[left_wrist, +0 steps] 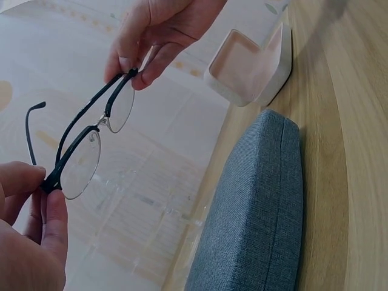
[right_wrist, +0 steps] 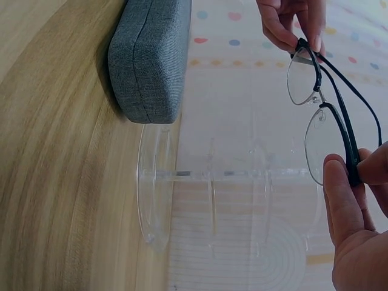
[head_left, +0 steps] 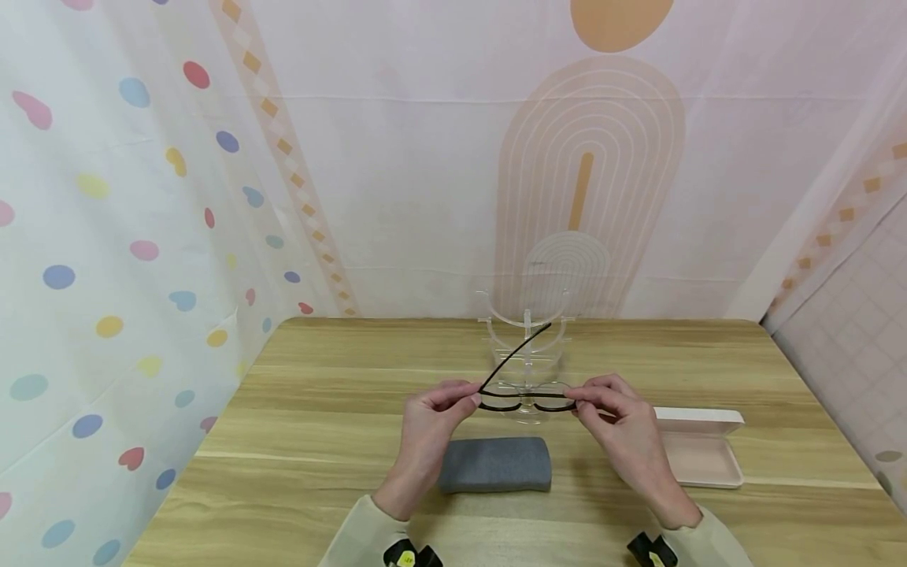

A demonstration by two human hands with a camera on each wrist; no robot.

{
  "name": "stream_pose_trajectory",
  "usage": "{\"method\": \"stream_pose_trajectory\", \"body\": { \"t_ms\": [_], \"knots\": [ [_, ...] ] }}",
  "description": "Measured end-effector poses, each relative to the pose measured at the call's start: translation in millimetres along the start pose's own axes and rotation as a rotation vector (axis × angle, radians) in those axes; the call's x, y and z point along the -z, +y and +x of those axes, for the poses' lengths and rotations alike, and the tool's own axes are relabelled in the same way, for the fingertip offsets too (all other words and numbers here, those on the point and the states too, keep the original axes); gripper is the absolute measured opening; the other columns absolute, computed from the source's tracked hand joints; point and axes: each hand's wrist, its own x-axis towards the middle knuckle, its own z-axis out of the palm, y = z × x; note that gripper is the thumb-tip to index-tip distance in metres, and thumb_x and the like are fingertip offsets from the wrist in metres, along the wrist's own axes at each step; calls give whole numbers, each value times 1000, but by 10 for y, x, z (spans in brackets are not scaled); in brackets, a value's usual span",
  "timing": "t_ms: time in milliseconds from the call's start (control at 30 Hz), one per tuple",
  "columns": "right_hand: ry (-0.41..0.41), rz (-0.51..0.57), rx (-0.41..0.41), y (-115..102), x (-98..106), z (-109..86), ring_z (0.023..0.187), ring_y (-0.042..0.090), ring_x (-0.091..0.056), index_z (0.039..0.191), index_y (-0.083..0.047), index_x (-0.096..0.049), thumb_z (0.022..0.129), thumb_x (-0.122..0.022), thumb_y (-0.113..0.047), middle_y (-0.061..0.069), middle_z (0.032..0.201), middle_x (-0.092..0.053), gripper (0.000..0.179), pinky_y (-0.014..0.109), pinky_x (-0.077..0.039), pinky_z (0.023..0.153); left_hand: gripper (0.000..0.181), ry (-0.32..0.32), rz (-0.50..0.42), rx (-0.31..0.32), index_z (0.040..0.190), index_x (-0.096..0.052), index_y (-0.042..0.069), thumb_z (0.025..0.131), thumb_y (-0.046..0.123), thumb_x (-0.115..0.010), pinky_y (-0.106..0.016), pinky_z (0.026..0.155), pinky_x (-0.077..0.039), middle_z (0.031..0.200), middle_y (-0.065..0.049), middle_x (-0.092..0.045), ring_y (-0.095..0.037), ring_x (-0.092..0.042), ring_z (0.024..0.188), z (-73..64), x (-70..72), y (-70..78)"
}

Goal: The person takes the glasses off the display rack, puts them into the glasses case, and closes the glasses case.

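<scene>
Pinching the glasses [head_left: 527, 394] at either end, the left hand [head_left: 434, 421] and right hand [head_left: 623, 429] are holding them up; I'm seeing a grey case [head_left: 494, 465] lying nearby.

the right hand [head_left: 625, 433] covers part of the pink-lined case [head_left: 705, 458]. the left wrist view's bottom edge crops the grey case [left_wrist: 251, 209].

In the head view, the left hand [head_left: 431, 425] points up toward 1 o'clock, the right hand [head_left: 627, 433] toward half past 10. Both are pinching with thumb and fingers. The sleeved left forearm [head_left: 360, 535] lies near 7 o'clock, the right forearm [head_left: 712, 542] near half past 4.
</scene>
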Motion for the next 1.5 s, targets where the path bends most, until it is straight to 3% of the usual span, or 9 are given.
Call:
{"method": "stream_pose_trajectory", "body": {
  "t_ms": [1033,1500],
  "knots": [
    [1,-24,-10,-3,22,-16,87,8,-67,103,-8,-82,95,-68,5,4,104,-66,21,19,-58,78,16,-45,1,-8,99,-79,-7,85,-1,-79,-22,76,-55,105,-9,-72,-19,-66,100,-4,-18,-3],
    [-6,-36,-19,17,30,-5,88,9,-68,103,-8,-82,95,-67,5,3,103,-66,21,21,-59,78,13,-47,40,22,96,-80,-4,83,-2,-79,-24,79,-57,106,-8,-71,-21,-66,101,-2,-28,-5]
  ]
}}
